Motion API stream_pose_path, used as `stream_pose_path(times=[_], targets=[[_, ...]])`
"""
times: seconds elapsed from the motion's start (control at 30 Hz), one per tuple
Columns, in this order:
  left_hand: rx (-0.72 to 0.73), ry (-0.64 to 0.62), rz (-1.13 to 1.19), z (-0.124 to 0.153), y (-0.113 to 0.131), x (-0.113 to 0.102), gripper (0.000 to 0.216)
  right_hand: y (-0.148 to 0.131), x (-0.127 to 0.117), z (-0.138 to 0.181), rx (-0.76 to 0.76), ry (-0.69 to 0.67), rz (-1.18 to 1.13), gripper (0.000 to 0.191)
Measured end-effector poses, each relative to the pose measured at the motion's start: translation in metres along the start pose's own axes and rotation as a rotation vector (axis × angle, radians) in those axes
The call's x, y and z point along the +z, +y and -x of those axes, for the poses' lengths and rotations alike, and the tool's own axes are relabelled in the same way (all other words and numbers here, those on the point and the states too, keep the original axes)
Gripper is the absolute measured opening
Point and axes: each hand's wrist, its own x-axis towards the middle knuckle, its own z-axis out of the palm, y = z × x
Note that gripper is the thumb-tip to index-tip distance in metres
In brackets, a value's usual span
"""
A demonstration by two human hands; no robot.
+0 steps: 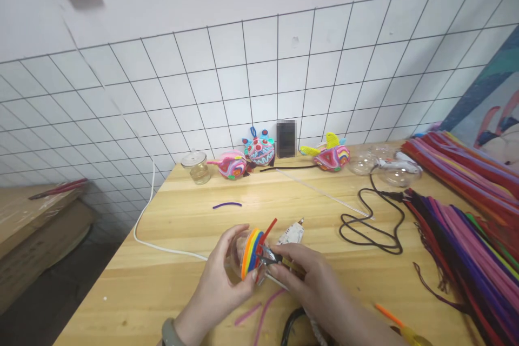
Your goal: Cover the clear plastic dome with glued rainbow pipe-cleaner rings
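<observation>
My left hand (223, 275) is closed around a clear ball wrapped with rows of fuzzy pipe cleaner (250, 254) in orange, yellow, blue and red. A red pipe cleaner end (269, 228) sticks up from its right side. In my right hand (304, 270) is a pair of pliers (270, 255) with dark and yellowish handles. Their metal jaws are at the red strip, touching or very near it; whether they grip it I cannot tell. Just behind my right hand lies a white glue gun (291, 233), partly hidden. Pink pipe cleaner pieces (265, 313) lie below the ball.
Decorated balls (259, 150) stand along the wall beside a glass jar (198, 168) and a dark phone-like rectangle (286, 139). Clear balls (395, 173), a black cable (371, 221) and pipe cleaner bundles (462, 243) occupy the right. A purple piece (227, 205) lies on the table (170, 211).
</observation>
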Motion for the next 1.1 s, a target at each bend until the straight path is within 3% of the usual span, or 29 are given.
stream_pose_path(times=[0.4,0.77,1.1], targets=[[-0.004,0.066,0.038,-0.002,-0.002,0.004,0.058,-0.009,-0.001,-0.005,0.108,-0.057,-0.201,0.022],[-0.011,0.066,0.014,-0.005,-0.001,0.0,0.057,0.0,-0.002,-0.003,0.055,-0.106,-0.435,0.027],[-0.002,-0.078,-0.027,0.0,0.003,-0.001,0.06,-0.012,-0.022,-0.003,-0.101,-0.082,0.06,0.027]])
